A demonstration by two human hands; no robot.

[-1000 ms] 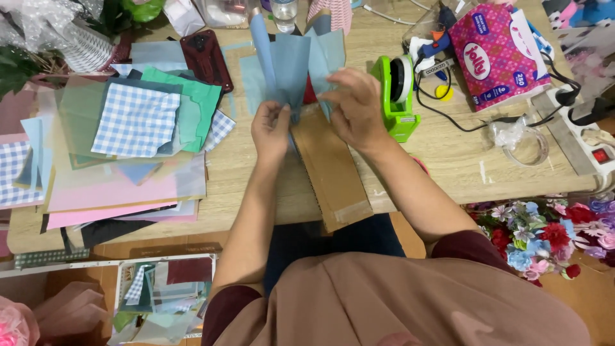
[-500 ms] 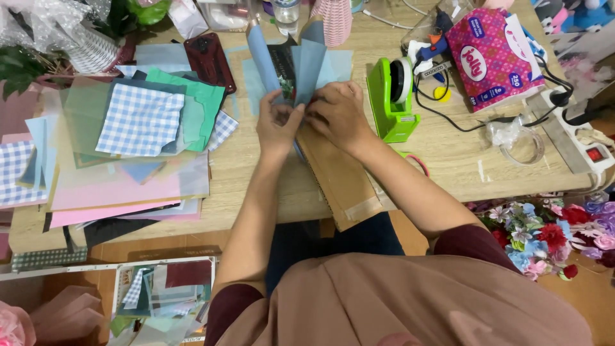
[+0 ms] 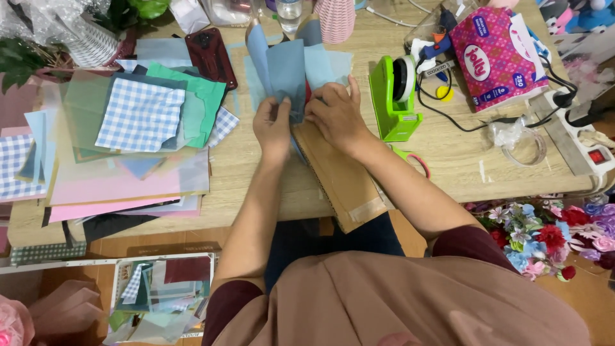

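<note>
My left hand and my right hand both pinch a bunch of light blue paper sheets that fan upward over the wooden table. The sheets are gathered at their lower end between my fingers. Under my hands lies a long brown cardboard piece, reaching past the table's near edge. A bit of something red shows behind the blue sheets, mostly hidden.
A pile of coloured and checked paper sheets covers the left of the table. A green tape dispenser stands right of my hands, with a pink tissue pack, a glue gun, cables and a power strip beyond. Artificial flowers lie lower right.
My hands have come closer together at the base of the blue sheets, gathering them tighter. The view has shifted slightly.
</note>
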